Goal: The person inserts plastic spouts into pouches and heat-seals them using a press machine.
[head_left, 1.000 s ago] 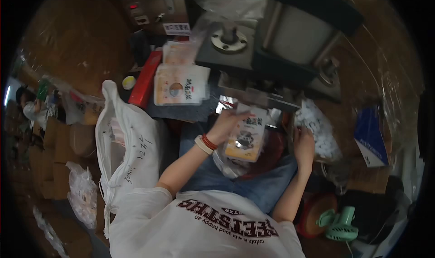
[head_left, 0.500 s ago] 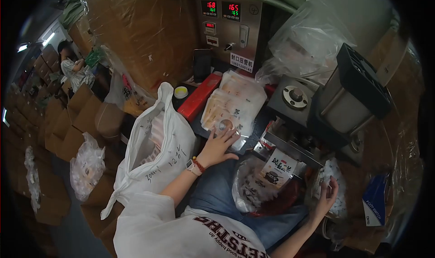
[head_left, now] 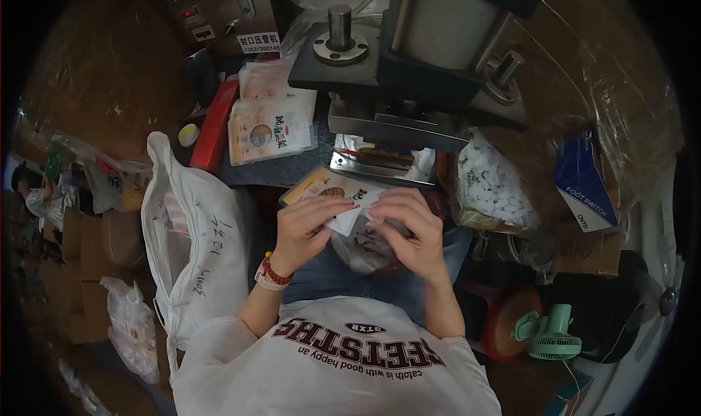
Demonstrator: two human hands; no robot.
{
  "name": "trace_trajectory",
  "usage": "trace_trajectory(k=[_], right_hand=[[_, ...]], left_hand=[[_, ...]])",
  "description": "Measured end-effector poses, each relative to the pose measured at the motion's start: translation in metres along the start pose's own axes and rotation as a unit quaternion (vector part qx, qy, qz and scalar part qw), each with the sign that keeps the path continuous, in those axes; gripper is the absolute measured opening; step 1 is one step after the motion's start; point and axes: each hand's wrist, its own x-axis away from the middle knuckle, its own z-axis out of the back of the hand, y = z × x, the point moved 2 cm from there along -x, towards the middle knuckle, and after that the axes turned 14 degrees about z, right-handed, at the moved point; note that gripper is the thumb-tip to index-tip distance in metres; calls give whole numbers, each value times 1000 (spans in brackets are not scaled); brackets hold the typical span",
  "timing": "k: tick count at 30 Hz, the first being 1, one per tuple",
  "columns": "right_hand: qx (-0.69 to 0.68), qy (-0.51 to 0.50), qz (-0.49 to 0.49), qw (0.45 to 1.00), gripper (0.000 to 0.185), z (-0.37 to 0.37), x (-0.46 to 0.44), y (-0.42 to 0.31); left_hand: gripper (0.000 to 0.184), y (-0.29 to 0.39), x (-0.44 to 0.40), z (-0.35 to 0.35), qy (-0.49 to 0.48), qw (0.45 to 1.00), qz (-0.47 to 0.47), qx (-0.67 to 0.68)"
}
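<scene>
Both hands meet over my lap, in front of the sealing machine (head_left: 387, 168). My left hand (head_left: 303, 230) pinches a printed plastic pouch (head_left: 321, 184), which lies tilted between the hands. At the pouch's right end, my right hand (head_left: 415, 233) has its thumb and fingers closed on a small white piece (head_left: 374, 216), partly covered by the fingers. Beneath the hands, a clear plastic bag (head_left: 361, 252) rests on my lap. More printed pouches (head_left: 266, 135) are stacked on the dark surface at the left of the machine.
A box of small white pieces (head_left: 496, 189) stands right of the machine. An open white sack (head_left: 219, 233) is at the left, near a red bar-shaped object (head_left: 217, 127). A blue box (head_left: 586, 182) and a green fan (head_left: 556, 336) are at the right.
My left hand has come from the pouch stack to my lap with a pouch. My right hand has moved from the white pieces to that pouch. The head view has turned.
</scene>
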Motion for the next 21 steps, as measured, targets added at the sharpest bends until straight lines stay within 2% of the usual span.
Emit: trace_trajectory(k=[1,3,4,6,7,9,10,12,14,16,18,19,21], right_hand=[[3,2,-2,1000,25,4,0,-1],[-45,6,-30,999,28,14,1,-1],[-44,6,-32,998,28,15,2,-1],[5,32,-183,982,25,16,5,5],[4,33,-184,982,25,18,9,7],[84,44,-172,980,27,30,17,10],[85,45,-174,980,27,36,18,10],[112,91,-142,979,27,48,17,4],[124,64,-156,978,24,47,15,8],[121,-26,-99,987,25,36,14,14],[87,-17,-92,992,24,35,11,12],[53,-9,-87,995,23,34,10,12],[25,1,-121,992,24,32,12,15]], left_hand=[[34,1,-1,-2,-4,1000,-2,2],[34,2,-2,-9,-75,989,35,125],[34,-1,-3,-17,-77,988,36,126],[26,-19,-3,-42,-125,967,130,179],[26,-22,-2,-48,-125,967,130,179],[23,-27,-3,-57,-131,950,202,198],[23,-28,-5,-58,-133,950,202,199],[23,-26,-7,-56,-64,973,142,173],[23,-21,-12,-54,-58,981,109,152],[23,-14,-13,-50,-50,988,74,129],[22,-8,-14,-45,-48,997,2,59],[22,-6,-14,-45,-47,997,2,57],[17,-4,-12,-48,-82,979,70,175]])
